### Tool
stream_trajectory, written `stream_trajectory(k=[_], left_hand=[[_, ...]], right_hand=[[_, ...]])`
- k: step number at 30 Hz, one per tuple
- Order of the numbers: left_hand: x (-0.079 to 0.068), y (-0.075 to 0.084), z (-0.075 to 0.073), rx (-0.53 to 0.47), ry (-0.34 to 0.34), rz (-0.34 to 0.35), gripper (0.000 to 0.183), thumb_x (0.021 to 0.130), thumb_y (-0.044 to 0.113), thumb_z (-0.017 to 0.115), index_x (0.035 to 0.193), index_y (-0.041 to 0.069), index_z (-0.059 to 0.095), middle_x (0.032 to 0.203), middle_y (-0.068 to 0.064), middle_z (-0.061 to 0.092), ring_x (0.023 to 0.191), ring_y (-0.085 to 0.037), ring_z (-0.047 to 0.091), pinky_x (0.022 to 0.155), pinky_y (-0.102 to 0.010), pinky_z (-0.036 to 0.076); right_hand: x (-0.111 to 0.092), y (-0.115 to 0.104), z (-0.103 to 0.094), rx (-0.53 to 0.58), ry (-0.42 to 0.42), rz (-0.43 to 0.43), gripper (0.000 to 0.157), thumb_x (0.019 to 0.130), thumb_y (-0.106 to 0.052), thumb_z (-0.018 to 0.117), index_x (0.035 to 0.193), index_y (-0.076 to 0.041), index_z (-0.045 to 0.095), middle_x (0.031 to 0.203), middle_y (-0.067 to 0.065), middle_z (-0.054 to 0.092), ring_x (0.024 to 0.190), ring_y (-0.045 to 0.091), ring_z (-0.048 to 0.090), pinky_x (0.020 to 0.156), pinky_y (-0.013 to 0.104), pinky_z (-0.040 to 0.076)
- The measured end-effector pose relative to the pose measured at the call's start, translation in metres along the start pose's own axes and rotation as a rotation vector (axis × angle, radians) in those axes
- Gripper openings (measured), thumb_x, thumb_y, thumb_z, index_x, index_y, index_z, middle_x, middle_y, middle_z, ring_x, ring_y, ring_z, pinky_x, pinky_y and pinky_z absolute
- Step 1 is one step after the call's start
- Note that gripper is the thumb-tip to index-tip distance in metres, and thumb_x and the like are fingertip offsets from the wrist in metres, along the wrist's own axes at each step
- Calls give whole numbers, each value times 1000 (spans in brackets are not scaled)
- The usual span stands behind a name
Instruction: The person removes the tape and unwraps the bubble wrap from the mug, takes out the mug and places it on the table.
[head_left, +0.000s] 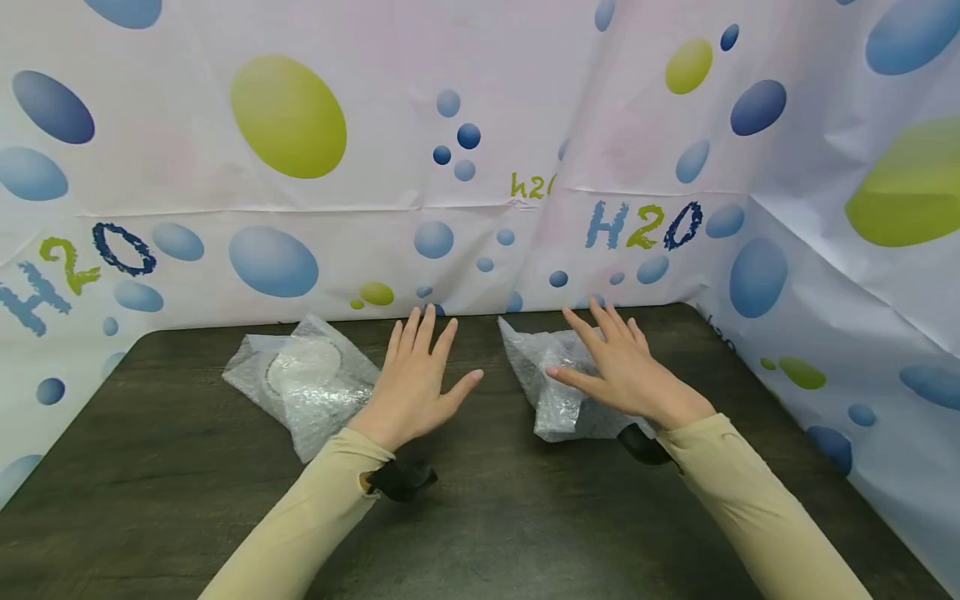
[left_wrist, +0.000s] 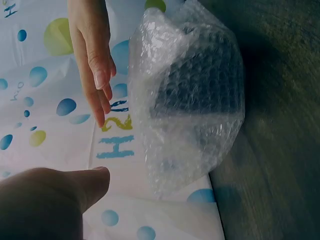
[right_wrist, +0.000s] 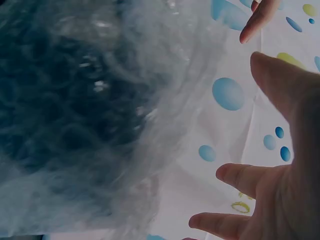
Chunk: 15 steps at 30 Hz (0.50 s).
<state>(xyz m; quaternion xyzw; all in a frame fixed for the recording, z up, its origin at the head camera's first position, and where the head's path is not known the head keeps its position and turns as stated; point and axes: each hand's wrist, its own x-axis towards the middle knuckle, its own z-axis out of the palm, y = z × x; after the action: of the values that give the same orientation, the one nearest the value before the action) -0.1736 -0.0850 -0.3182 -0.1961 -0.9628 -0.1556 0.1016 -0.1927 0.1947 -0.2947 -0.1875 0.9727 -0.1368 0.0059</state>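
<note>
My left hand (head_left: pixel 411 385) hovers with straight, spread fingers beside a bubble-wrapped package (head_left: pixel 303 367), overlapping its right edge in the head view. Inside that wrap a white round shape shows through. Over the second bubble-wrapped package (head_left: pixel 558 400), on the right, my right hand (head_left: pixel 622 375) is held flat with fingers apart, hiding part of it. Both hands hold nothing. The left wrist view shows a bubble-wrapped package (left_wrist: pixel 190 95) with dark contents, my left thumb (left_wrist: pixel 92 182) and the right hand (left_wrist: pixel 92 55). Bubble wrap (right_wrist: pixel 90 100) fills much of the right wrist view, beside the right fingers (right_wrist: pixel 245 180).
Both packages lie toward the far edge of a dark wood-grain table (head_left: pixel 480 533). A white sheet (head_left: pixel 390 183) printed with blue and green ovals hangs behind the table and along its right side. A black band (head_left: pixel 401 479) is on the left wrist, another (head_left: pixel 643 444) on the right.
</note>
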Motion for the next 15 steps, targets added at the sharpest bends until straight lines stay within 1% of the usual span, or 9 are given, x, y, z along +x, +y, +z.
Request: stream_trajectory(k=[8,13,15], left_hand=[[4,10,10,-19,-18,35,73,97,53,44,151,6,27,158,-23,14,148,-37,6,119,-51,4],[8,17,17,-56,-32,81,73,97,53,43,152,7,26,159,-21,14,148,-35,5,119,-49,4],[11,21,20,-76,-40,104,73,97,53,43,152,8,25,159,-20,13,148,-34,4,119,-49,3]], right_hand=[[-9,11,3,13,9,-11,89,89,-63,52,155,-16,17,159,23,3,146,44,1,113,64,1],[-16,17,2,37,7,8,89,89,-63,53,155,-17,16,159,23,3,146,43,0,113,64,3],[-18,19,1,42,4,17,89,89,-62,53,155,-17,15,159,23,3,146,44,1,111,66,5]])
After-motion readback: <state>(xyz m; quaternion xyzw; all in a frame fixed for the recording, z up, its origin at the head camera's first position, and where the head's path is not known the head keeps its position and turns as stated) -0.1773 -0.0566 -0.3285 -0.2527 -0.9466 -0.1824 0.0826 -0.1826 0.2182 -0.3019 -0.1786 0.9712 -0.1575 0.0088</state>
